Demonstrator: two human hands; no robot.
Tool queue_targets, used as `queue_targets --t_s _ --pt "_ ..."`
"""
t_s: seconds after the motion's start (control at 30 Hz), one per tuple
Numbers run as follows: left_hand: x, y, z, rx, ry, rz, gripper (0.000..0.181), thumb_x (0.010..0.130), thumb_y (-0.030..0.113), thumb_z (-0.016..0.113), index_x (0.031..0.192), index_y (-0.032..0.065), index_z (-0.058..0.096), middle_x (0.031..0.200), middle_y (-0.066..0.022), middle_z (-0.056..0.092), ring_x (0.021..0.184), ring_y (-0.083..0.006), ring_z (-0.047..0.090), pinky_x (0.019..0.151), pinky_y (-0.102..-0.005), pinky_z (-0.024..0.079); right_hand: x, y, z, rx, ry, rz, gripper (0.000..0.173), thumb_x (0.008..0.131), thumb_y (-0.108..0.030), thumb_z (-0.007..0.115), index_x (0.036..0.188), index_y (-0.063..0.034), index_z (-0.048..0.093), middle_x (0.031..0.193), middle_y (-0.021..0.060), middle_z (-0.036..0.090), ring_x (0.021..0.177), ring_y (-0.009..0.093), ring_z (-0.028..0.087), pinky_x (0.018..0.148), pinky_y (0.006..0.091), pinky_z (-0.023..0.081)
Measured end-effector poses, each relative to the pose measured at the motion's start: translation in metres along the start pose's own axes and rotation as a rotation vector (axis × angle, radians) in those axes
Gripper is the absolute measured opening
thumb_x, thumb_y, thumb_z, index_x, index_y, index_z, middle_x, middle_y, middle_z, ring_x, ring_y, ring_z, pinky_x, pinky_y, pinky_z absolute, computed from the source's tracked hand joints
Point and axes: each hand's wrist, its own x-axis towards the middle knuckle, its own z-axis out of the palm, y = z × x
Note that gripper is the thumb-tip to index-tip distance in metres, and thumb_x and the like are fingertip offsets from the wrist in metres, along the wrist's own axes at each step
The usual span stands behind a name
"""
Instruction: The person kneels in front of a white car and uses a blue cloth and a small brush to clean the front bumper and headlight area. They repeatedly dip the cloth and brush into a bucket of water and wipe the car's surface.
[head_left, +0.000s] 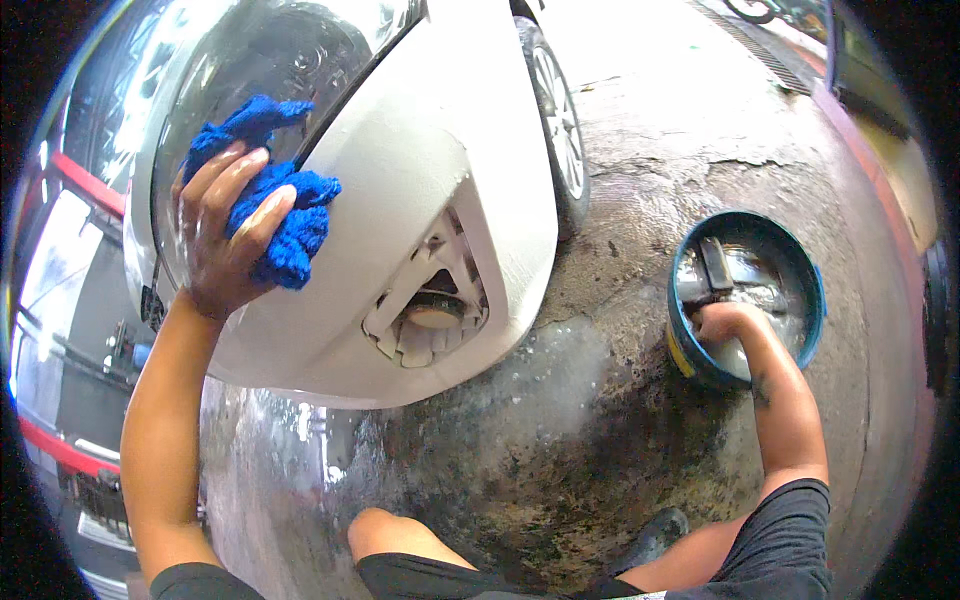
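Observation:
At the upper left, my left hand (232, 225) grips a bunched blue cloth (296, 225) against the headlight (300, 60) of a white car. Below the cloth, the wet bumper (360, 247) has an opening with a round fog lamp (435, 311) inside it. My right hand (724, 322) reaches into a blue bucket (816, 262) on the right, its fingers hidden at the water. Beside that hand, a dark block-like object (715, 265) stands out of the liquid; what it is, I cannot tell.
The wet, cracked concrete floor (585, 420) spreads between the car and the bucket. The car's wheel (559, 112) is at the top centre. A drain grate (757, 45) runs along the upper right. My knee (397, 532) and dark shoe (652, 536) are low in view.

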Motion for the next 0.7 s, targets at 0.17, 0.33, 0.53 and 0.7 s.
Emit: queue_targets --t_s 0.17,0.33,0.53,0.7 --pt "0.002 0.000 0.012 -0.073 -0.071 -0.026 0.031 0.092 0.023 0.077 0.123 0.0207 0.069 0.137 -0.0157 0.064 0.124 -0.0395 0.064 0.106 -0.0503 0.052 0.073 0.037 0.029 -0.046 -0.057 0.081 0.049 0.093 -0.041 0.061 0.128 -0.0095 0.076 0.120 0.0198 0.076 0.110 0.035 0.073 0.096 0.0493 0.057" --pt "-0.025 -0.004 -0.002 -0.011 -0.101 -0.046 0.032 0.098 0.015 0.074 0.128 0.0133 0.062 0.135 -0.0207 0.062 0.123 -0.0439 0.063 0.104 -0.0539 0.055 0.080 0.076 0.027 0.015 -0.053 0.319 0.054 0.093 -0.040 0.059 0.139 -0.0147 0.070 0.127 0.0166 0.075 0.116 0.033 0.072 0.104 0.0447 0.054" --pt "-0.032 -0.006 0.000 0.014 -0.125 -0.045 0.034 0.096 0.010 0.076 0.127 0.0155 0.062 0.134 -0.0204 0.061 0.122 -0.0423 0.063 0.105 -0.0528 0.054 0.069 0.116 0.046 -0.022 0.087 0.358 0.053 0.090 -0.035 0.065 0.138 -0.0132 0.069 0.124 0.0137 0.074 0.113 0.030 0.071 0.101 0.0425 0.055" --pt "-0.009 0.003 -0.004 0.004 -0.146 -0.100 0.032 0.090 0.020 0.081 0.119 0.0270 0.067 0.133 -0.0129 0.062 0.124 -0.0373 0.059 0.106 -0.0506 0.050 0.071 0.098 0.061 -0.057 0.095 0.195 0.053 0.087 -0.031 0.070 0.137 -0.0119 0.069 0.121 0.0112 0.073 0.110 0.027 0.069 0.098 0.0408 0.055"
